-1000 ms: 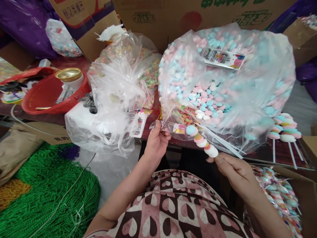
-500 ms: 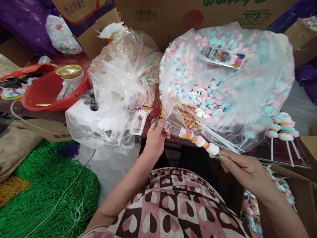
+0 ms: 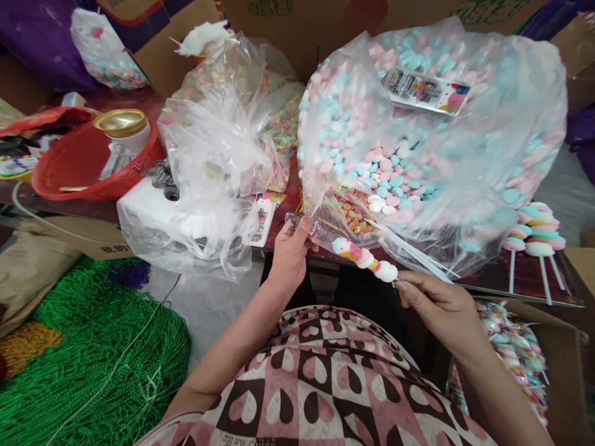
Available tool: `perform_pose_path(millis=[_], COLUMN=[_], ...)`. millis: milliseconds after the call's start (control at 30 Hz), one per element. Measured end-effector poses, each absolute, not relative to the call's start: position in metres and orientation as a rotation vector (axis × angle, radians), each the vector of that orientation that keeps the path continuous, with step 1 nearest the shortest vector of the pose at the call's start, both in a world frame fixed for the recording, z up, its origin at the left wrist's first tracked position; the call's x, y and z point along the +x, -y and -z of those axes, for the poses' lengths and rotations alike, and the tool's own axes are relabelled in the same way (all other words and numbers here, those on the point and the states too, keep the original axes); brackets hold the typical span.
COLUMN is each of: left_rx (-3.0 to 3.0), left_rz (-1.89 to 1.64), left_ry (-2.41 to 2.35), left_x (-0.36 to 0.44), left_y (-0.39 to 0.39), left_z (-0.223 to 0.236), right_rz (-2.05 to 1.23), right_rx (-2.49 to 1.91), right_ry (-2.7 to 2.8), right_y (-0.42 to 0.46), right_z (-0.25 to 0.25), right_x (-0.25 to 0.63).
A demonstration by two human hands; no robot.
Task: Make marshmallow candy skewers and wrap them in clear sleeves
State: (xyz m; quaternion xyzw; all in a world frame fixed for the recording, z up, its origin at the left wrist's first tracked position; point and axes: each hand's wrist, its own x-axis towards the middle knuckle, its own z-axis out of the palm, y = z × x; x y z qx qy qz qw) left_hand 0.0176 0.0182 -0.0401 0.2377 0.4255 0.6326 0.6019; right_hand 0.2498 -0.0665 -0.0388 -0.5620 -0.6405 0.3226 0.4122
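Note:
My left hand (image 3: 292, 248) pinches one end of a clear printed plastic wrapper (image 3: 325, 236) above the table's front edge. A marshmallow skewer (image 3: 365, 257), with white and pink pieces and coloured rings on a stick, lies at least partly inside it. My right hand (image 3: 430, 303) grips the stick at the skewer's lower end, fingers closed. Just beyond the hands, a large clear bag of pink, blue and white marshmallows (image 3: 390, 179) stands open at its mouth. Ring-shaped candies (image 3: 356, 210) and loose white sticks (image 3: 413, 251) lie near that mouth.
Finished-looking marshmallow skewers (image 3: 539, 229) rest at the table's right end, above a carton (image 3: 562, 353) of wrapped ones. Leftward are crumpled plastic bags (image 3: 209, 167), printed wrappers (image 3: 263, 217) and a red basket (image 3: 56, 167). Green cords (image 3: 116, 347) heap at lower left.
My right hand has moved left, pushing the skewer further into the wrapper, so its top now shows past the printed patch. My left hand stays nearly in place. The view has tilted slightly down.

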Motion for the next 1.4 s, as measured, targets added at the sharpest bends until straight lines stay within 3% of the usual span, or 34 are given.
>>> perform_pose_path(millis=[1067,1200,1400], left_rx=[0.496,0.532,0.542], left_rz=[-1.321,-1.319,-1.297], left_ry=[-0.704,-0.679,-0.685], left_x=[0.038,0.039,0.043], left_y=[0.003,0.006,0.013], left_z=[0.019,0.018,0.017], right_rz=[-0.458,-0.530,-0.926], right_rx=[-1.409,-1.446,-1.462], right_ry=[1.656,1.645,1.538], right_y=[0.063,0.064,0.068], right_z=[0.059,0.060,0.052], right_x=[0.211,0.209,0.203])
